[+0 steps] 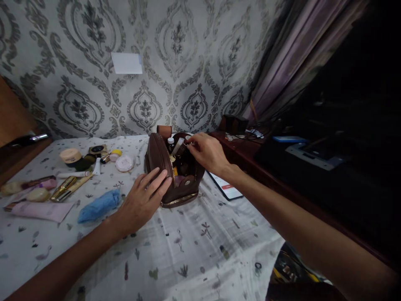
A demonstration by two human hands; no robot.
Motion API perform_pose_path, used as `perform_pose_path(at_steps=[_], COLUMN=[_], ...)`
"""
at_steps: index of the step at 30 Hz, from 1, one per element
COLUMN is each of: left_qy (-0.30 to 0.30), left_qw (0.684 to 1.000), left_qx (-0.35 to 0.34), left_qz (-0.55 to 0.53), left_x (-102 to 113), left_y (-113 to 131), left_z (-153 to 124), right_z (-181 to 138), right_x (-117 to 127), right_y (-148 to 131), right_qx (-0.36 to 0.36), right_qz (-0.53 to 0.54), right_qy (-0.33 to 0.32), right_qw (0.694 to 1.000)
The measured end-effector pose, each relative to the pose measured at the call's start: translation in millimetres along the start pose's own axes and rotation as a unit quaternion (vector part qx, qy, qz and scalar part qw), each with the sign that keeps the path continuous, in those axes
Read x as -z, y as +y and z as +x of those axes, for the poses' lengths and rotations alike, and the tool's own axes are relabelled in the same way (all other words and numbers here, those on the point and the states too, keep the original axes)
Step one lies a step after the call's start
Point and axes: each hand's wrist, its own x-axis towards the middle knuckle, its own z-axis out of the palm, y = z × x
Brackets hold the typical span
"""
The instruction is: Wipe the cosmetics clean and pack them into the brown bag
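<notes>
Resting flat with fingers spread, a person's left hand [142, 200] lies against the left flank of a brown leather zip pouch [158, 156] on a white printed cloth [194, 251], while the right hand [206, 152] pinches a small pale-capped item [188, 139] at the open top. The pouch stands between the hands, mouth up, its long axis running from the person toward the patterned wall, with a white tube [178, 146] and a dark white-capped bottle [170, 142] inside. A crumpled blue cloth [98, 205] lies just left of the left hand.
</notes>
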Motion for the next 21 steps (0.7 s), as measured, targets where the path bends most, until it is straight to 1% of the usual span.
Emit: perform_pose_path(at_steps=[3, 5, 11, 17, 21], left_qy=[-0.003, -0.004, -0.022, -0.021, -0.022], left_qw=[1.0, 1.0, 1.0, 1.0, 1.0], left_qx=[0.004, 0.003, 0.002, 0.004, 0.005], left_qz=[0.004, 0.004, 0.004, 0.003, -0.002], left_x=[-1, -1, -3, -5, -5], left_y=[0, 1, 1, 2, 2], left_z=[-1, -1, -4, -5, -4], right_z=[9, 14, 23, 20, 20], right_x=[-4, -6, -8, -12, -17], right_y=[-5, -7, -14, -15, -12], right_qx=[-0.01, -0.011, -0.034, -0.01, 0.007], right_qz=[-0.048, -0.069, -0.114, -0.176, -0.184], right_qy=[-0.051, -0.07, -0.105, -0.128, -0.132], right_qw=[0.998, 0.995, 0.987, 0.976, 0.974])
